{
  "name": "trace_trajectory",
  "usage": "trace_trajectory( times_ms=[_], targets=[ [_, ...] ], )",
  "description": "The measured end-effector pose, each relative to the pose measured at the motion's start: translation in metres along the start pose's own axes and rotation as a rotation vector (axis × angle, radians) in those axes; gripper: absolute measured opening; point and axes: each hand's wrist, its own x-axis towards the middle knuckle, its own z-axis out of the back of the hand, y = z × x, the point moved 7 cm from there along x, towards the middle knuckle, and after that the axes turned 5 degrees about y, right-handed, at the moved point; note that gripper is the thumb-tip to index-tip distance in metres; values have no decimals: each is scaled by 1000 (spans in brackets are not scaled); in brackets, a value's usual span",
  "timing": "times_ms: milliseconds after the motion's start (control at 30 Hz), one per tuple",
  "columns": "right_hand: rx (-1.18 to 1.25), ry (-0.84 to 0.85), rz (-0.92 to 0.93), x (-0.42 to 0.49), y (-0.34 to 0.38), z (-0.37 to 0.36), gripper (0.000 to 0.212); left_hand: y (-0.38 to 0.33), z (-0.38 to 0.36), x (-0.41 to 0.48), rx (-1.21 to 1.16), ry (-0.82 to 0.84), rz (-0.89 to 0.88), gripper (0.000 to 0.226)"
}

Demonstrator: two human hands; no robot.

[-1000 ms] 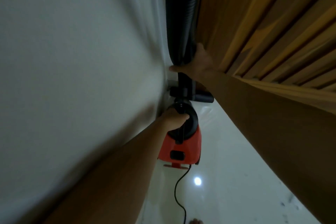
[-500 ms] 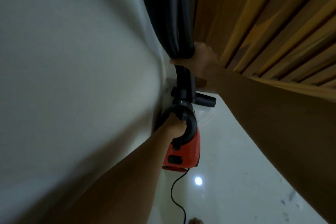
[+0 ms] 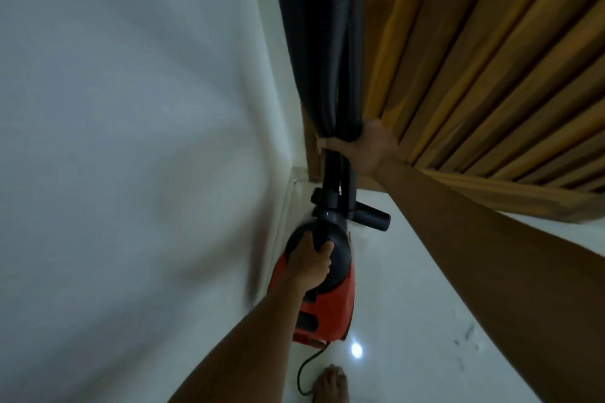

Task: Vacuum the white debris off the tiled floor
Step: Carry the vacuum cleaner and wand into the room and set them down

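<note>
A red and black vacuum cleaner hangs close to the white wall, above the glossy tiled floor. My left hand grips its black carry handle from the left. Higher up, my right hand holds the bundled black hose and tubes against the wooden door. A short black nozzle sticks out to the right below that hand. Pale specks of debris lie on the tiles at the right, beside my right forearm.
A white wall fills the left half. A wooden panelled door stands at the upper right, meeting the wall in a corner. The black power cord trails down from the vacuum toward my bare foot.
The view has tilted so more floor and my foot show. The vacuum has shifted slightly away from the corner. Both hands keep their holds.
</note>
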Motion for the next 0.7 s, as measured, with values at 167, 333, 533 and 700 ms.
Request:
trace_trajectory(
  times_ms=[167, 333, 533, 700],
  targets=[
    [4, -68, 0, -119, 78, 80, 65, -37, -5, -147, 50, 2, -54, 37],
    [0, -166, 22, -254, 144, 149, 65, -48, -20, -291, 62, -35, -154, 48],
    [-42, -203, 32, -399, 196, 193, 61, -36, -52, -435, 72, -42, -183, 54],
    [-50, -190, 4, -503, 207, 196, 67, 5, -90, -512, 55, -32, -177, 58]
  ],
)
